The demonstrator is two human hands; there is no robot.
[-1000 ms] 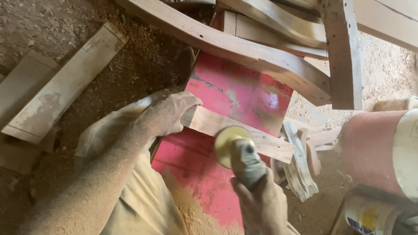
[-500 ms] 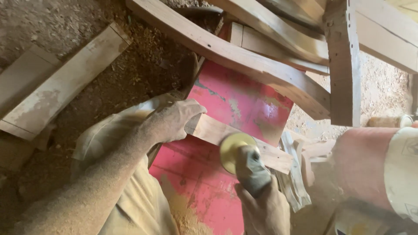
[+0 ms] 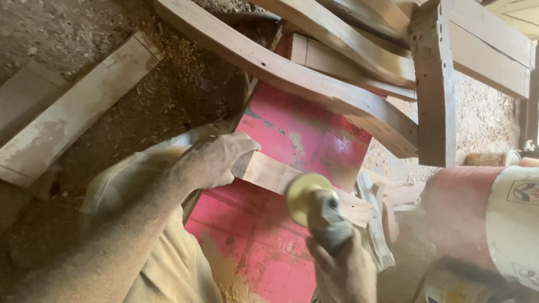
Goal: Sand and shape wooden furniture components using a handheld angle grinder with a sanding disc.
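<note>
I am mid-sanding: my left hand point(image 3: 216, 160) clamps the pale flat wooden slat point(image 3: 292, 185) across the worn red metal table point(image 3: 303, 134), my right hand's point(image 3: 342, 269) grip seemingly wraps the grey sander with its yellow disc point(image 3: 303, 191), which next wants steady passes along the slat.

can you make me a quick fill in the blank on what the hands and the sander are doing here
1. The left hand presses one end of the wooden piece onto a worn ____ surface.
2. The right hand grips a sander whose round disc is ____ in colour.
3. The disc meets the wooden piece, which the ____ hand steadies.

Missing words: red; yellow; left
</note>
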